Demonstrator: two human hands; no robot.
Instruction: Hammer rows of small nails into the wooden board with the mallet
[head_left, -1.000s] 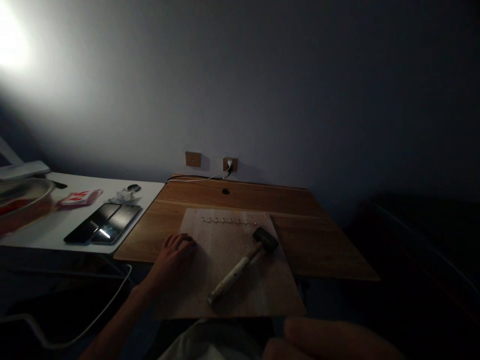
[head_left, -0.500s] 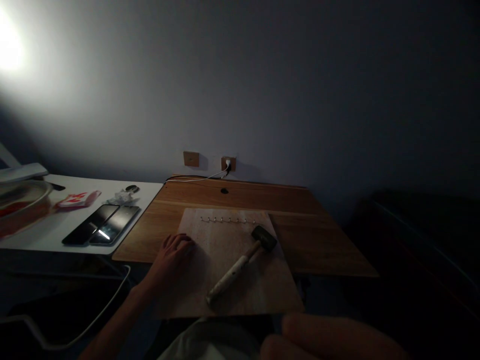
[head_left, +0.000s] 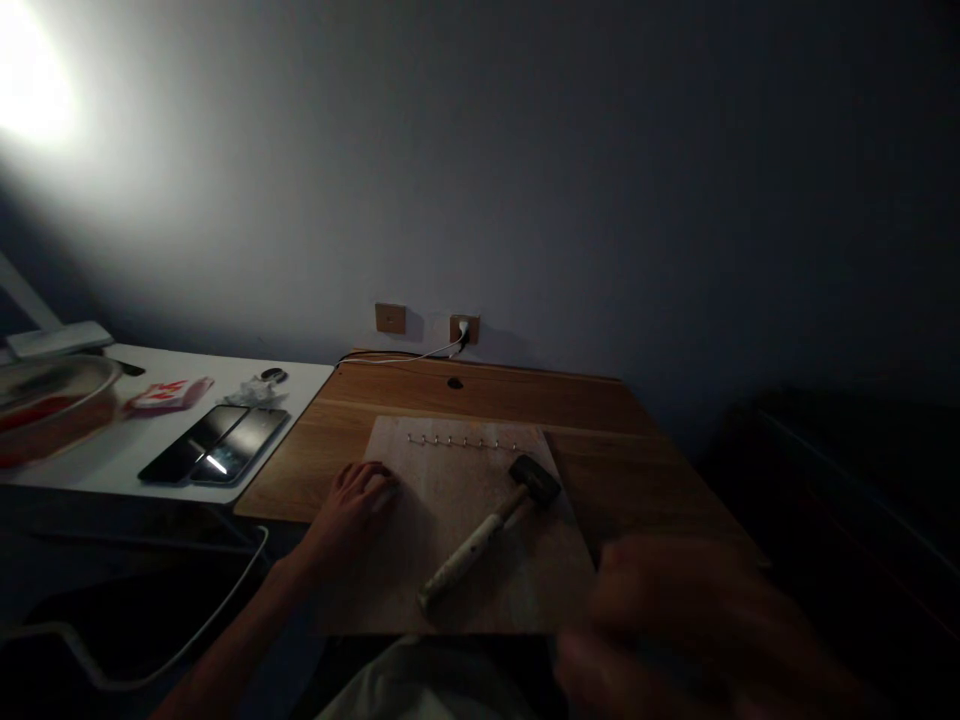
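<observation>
The left hand (head_left: pixel 354 500) rests on the wooden board (head_left: pixel 450 490), fingers lightly curled, holding nothing. The right hand (head_left: pixel 690 620) is blurred over the board's lower right corner, its grip impossible to tell. Between them lies a rubber mallet (head_left: pixel 472 550), head toward a row of small metal hooks (head_left: pixel 461 441). The board sits on a wooden desk (head_left: pixel 525 395), beside a white table (head_left: pixel 112 470) bearing two smartphones (head_left: pixel 214 445).
</observation>
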